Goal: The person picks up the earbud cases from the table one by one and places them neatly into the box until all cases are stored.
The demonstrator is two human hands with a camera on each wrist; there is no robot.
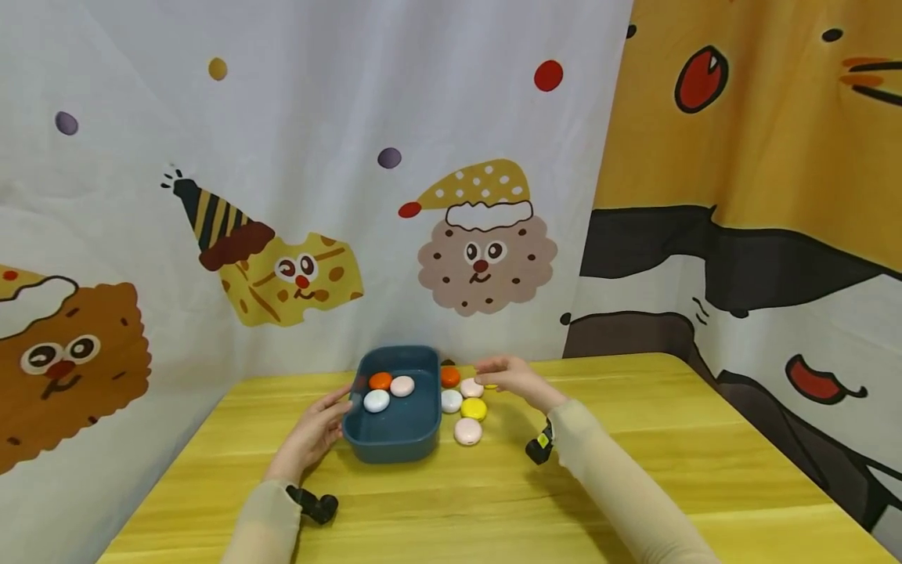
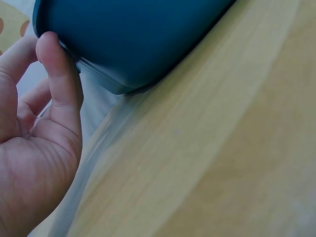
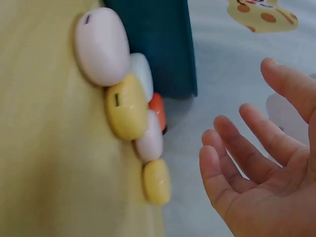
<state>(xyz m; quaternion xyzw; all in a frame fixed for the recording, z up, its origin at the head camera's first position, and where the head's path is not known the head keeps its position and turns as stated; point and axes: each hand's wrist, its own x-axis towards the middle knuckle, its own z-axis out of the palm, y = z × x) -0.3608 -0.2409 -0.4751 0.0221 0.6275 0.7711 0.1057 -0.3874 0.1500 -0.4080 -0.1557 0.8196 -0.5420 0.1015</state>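
A dark blue rectangular tub [image 1: 395,453] stands on the table. Inside lie an orange [image 1: 380,381], a pale pink [image 1: 402,386] and a white [image 1: 377,401] glossy, rounded case. My left hand [image 1: 313,431] touches the tub's left side, its thumb tip [image 2: 49,47] at the rim. My right hand [image 3: 266,168] hovers with spread, loosely bent fingers and holds nothing. Close by, several similar cases sit along the tub's right side: orange [image 1: 449,377], pink [image 1: 471,388], white [image 1: 452,401], yellow [image 1: 474,409] and a nearer pink one [image 1: 468,432] with a small dark slot. Another yellow case [image 3: 157,181] is partly hidden in the head view.
The wood-patterned table [image 1: 451,517] ends just behind the tub, against a hanging cloth [image 1: 310,117] printed with cartoon biscuits and cheese. A yellow cartoon curtain [image 1: 662,157] hangs on the right. Each wrist wears a small black camera.
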